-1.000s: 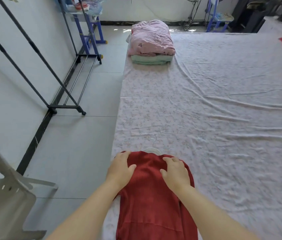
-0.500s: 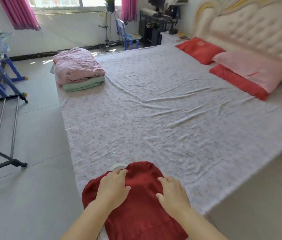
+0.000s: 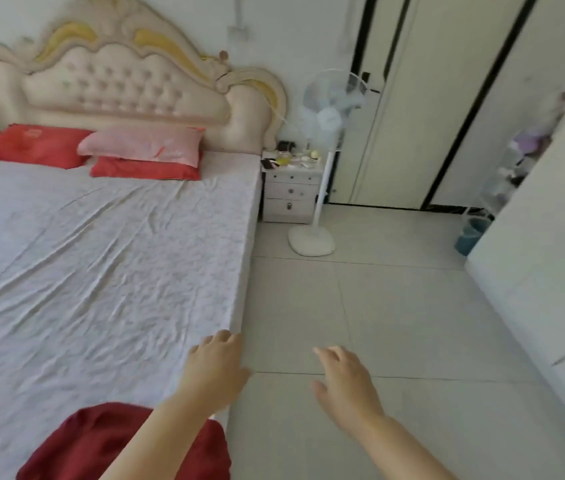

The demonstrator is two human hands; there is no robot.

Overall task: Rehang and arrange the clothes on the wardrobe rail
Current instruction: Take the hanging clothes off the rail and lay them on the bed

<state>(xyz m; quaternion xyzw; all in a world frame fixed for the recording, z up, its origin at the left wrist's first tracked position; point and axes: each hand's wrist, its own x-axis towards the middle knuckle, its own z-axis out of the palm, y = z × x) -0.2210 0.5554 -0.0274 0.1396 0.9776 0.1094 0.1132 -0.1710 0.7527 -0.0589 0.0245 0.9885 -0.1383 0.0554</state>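
A dark red knitted garment (image 3: 76, 445) lies on the near corner of the bed (image 3: 101, 265), partly under my left forearm. My left hand (image 3: 217, 370) hovers over the bed's right edge, fingers loosely spread, holding nothing. Over the floor tiles to its right, my right hand (image 3: 345, 386) is in the air, fingers relaxed and empty. Neither hand touches the garment. No hanger or clothes rail shows in this view.
Red and pink pillows (image 3: 142, 154) lie against the padded headboard. A white bedside cabinet (image 3: 289, 192) and a standing fan (image 3: 322, 161) stand right of the bed. A white wardrobe (image 3: 551, 237) lines the right side, with a blue bin (image 3: 470, 235) beyond it.
Both hands have lifted off the red garment and swung right. My view has turned right, from the clothes rail side of the bed toward the headboard and wardrobe.
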